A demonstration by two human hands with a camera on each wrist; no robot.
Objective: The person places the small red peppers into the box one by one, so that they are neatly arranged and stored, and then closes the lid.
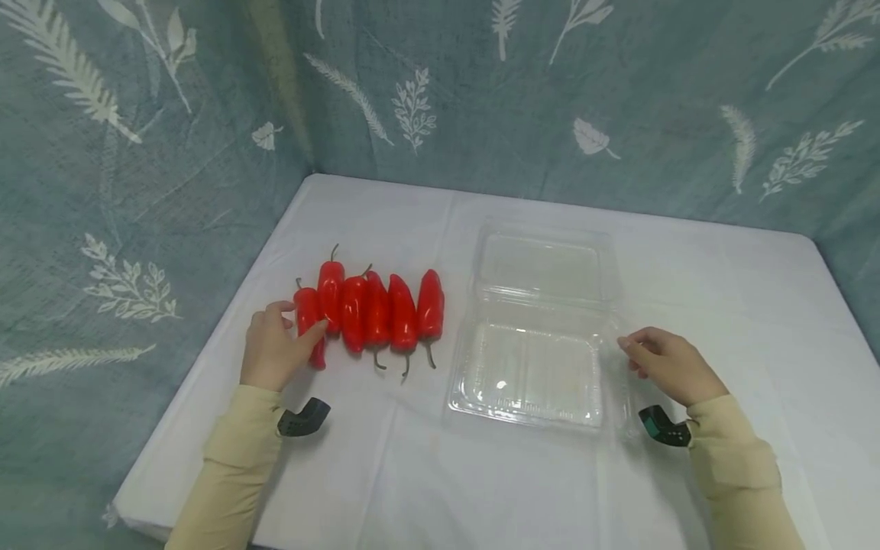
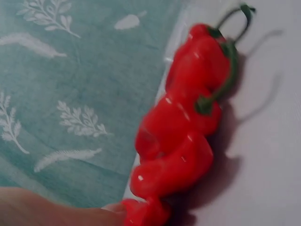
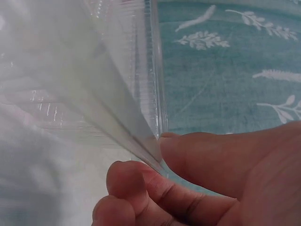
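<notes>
Several glossy red peppers (image 1: 376,313) with green stems lie side by side on the left of the table. My left hand (image 1: 278,344) is at the leftmost red pepper (image 1: 307,305), thumb across its near side and fingers at its left edge. The left wrist view catches the thumb touching a red pepper (image 2: 146,212) at the bottom. To the right lies an unfolded clear plastic clamshell box (image 1: 529,370), its lid half behind its base. Between thumb and curled fingers, my right hand (image 1: 670,367) pinches a thin clear plastic flap (image 3: 120,108) at the box's right side.
A white cloth (image 1: 412,473) covers the table. Green patterned fabric (image 1: 481,114) hangs behind it and along its left side. A dark wrist device sits below each hand.
</notes>
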